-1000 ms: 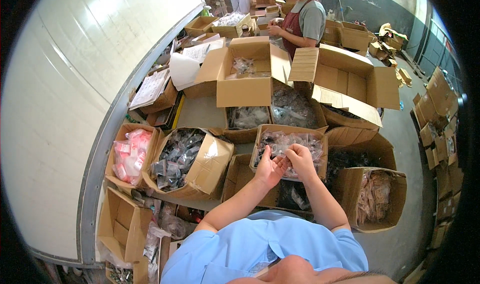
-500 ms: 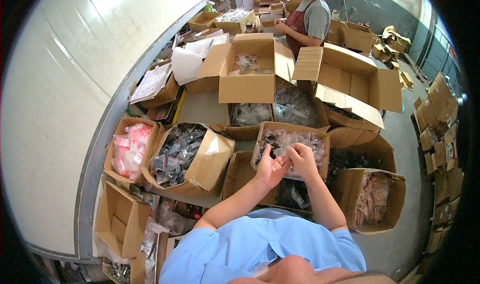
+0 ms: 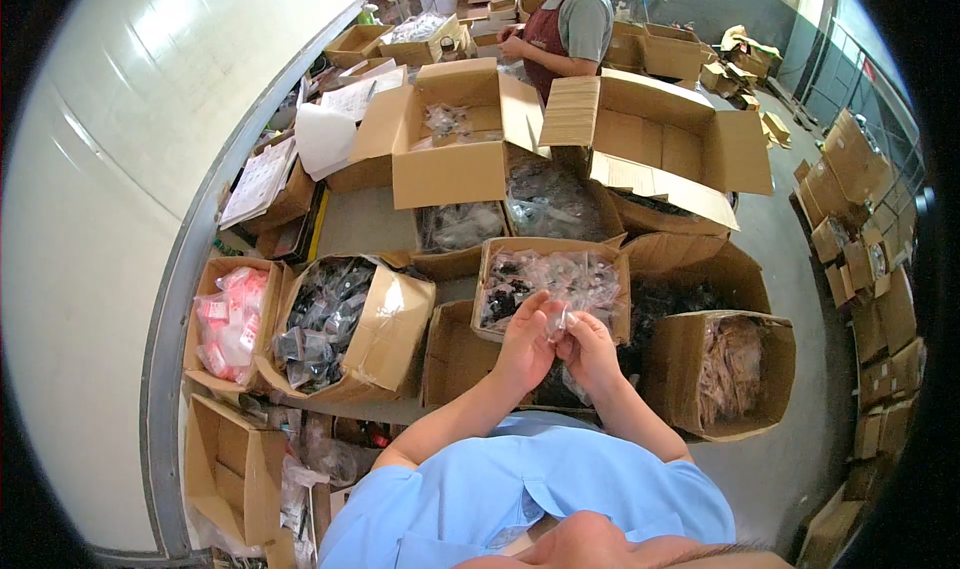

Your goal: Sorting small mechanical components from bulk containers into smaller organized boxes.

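On the tabletop [image 3: 365,224], open cartons [image 3: 448,174], fingers [image 3: 580,331] holding plastic [image 3: 556,320], grey floor [image 3: 820,369]

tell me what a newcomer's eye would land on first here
Probably the left hand and right hand, just below centre, meeting at a small clear item by a box of bags. Then the bright pink packs at left. Beyond, near the top, a co-worker wears a dark red apron.

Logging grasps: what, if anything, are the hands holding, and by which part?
The right hand pinches a small see-through item by its right side; whether the left hand also grips is unclear.
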{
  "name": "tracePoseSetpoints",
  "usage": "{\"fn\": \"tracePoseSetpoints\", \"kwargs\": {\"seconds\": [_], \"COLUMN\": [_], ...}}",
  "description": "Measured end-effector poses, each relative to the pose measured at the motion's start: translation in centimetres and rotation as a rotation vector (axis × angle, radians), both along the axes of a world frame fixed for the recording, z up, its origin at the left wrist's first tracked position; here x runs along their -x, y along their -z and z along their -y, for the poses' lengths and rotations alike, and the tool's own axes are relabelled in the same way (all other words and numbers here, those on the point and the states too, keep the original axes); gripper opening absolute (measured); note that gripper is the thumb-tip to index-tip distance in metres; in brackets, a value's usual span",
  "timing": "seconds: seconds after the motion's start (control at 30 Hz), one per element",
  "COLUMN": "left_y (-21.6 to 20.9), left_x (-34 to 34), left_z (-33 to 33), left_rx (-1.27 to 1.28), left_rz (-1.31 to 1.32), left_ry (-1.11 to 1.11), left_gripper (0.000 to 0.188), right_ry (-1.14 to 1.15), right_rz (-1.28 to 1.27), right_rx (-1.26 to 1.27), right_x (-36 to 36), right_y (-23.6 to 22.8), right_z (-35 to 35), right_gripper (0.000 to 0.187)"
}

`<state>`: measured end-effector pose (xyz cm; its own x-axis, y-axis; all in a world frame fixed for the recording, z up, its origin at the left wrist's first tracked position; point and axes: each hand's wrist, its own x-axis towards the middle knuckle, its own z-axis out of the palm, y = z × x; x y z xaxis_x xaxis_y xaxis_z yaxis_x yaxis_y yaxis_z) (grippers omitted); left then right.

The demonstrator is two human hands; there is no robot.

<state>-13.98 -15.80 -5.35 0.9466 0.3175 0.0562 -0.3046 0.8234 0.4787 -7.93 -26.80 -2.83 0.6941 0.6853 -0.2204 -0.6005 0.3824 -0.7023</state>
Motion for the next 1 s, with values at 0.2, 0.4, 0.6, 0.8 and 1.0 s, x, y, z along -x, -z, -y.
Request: {"fn": "tracePoseSetpoints", "kwargs": {"seconds": [0.2,0.4,0.6,0.8,1.0], "left_y": [-0.5,-1.1,-1.2,-1.0,-1.6], "left_x": [0.0,1.6,1.6,1.8,1.9], "left_z": [0.3,1.4,1.4,2.3,1.1], "left_rx": [-0.151,-0.260,-0.402,-0.333,-0.278], "left_rz": [0.060,-0.115,-0.125,-0.142,-0.071], "left_ry": [-0.059,0.144,0.082,0.066,0.166], "left_gripper": [0.057,0.072,0.068,0.056,0.017], "right_ry": [-0.181,-0.198,-0.243,-0.351,-0.209], "right_rz": [-0.189,-0.559,-0.420,-0.291,-0.153], "right_rx": [-0.106,-0.362,-0.306,-0.178,-0.004], "right_x": [1.5,2.2,2.8,2.5,2.5], "right_y": [0.8,1.2,2.2,1.9,0.3], "right_z": [1.7,2.3,2.1,2.3,2.6], "right_gripper": [0.015,0.019,0.021,0.021,0.010]}}
